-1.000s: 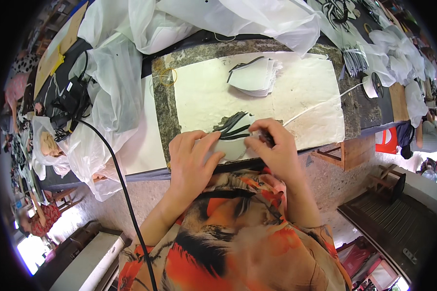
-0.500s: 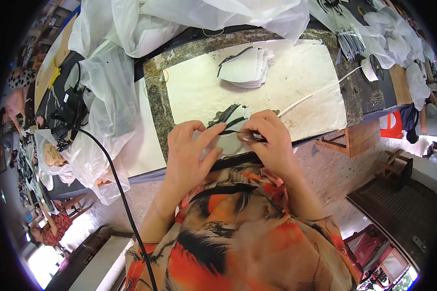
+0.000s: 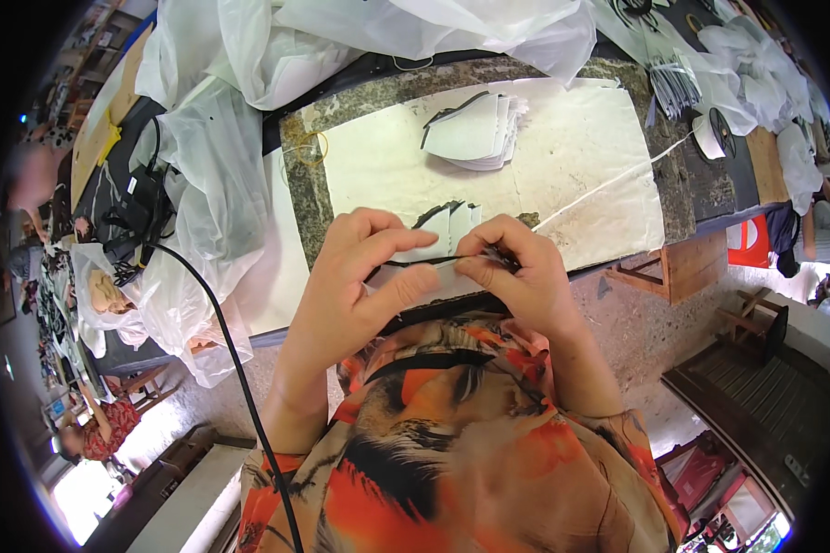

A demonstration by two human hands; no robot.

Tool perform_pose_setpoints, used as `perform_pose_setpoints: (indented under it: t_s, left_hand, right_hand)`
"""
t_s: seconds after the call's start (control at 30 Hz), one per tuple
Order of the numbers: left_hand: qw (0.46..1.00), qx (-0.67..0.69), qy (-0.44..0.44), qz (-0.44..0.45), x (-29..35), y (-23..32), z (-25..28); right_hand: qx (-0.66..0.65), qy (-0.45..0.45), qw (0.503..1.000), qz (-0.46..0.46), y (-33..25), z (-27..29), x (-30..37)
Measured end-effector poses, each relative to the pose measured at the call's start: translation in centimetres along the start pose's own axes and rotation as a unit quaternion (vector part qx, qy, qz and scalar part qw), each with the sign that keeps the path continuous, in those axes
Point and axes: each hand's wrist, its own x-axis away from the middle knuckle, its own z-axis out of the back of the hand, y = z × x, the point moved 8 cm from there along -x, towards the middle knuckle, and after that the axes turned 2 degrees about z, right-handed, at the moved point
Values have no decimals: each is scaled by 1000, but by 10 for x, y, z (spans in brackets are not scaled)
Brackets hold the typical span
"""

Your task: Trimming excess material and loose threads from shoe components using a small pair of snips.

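Over the near edge of the pale work sheet, my left hand (image 3: pixel 360 272) has its thumb and fingers spread apart, on either side of a thin black strip (image 3: pixel 435 262). My right hand (image 3: pixel 530 276) pinches the right end of this strip. A small dark object (image 3: pixel 502 254) also shows within its curled fingers, too covered to name. Just beyond my fingertips lie a few white flat pieces (image 3: pixel 443 224) with black edging, partly hidden by my left hand. Farther off rests a fanned stack of white curved pieces (image 3: pixel 470 134), black-edged at its upper left.
The pale sheet (image 3: pixel 581 157) covers a worn board. Clear plastic bags (image 3: pixel 217 175) crowd the left and far sides. A white cord runs right to a spool (image 3: pixel 708 135). A black cable (image 3: pixel 221 323) hangs at my left; a wooden stool (image 3: pixel 687 267) stands right of the table.
My left hand has opened wider and its thumb has moved off the white piece. My right hand has shifted slightly right, now pinching the black strip's end. The far stack stays put.
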Motion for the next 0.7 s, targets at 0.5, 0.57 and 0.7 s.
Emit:
perform_pose_setpoints:
  t_s: [0.5,0.57,0.7]
  left_hand:
    - [932,285,-75,210,8,-33,-25]
    - [928,286,-96,217,8,-39,-22]
    - [934,292,-92,187,1,-25,-16]
  right_hand:
    - [-145,-35,985,-84,0,-6,-10]
    - [-159,-35,983,-85,-2,-7,-9]
    - [-147,-43,985,-82,-9,-7,-8]
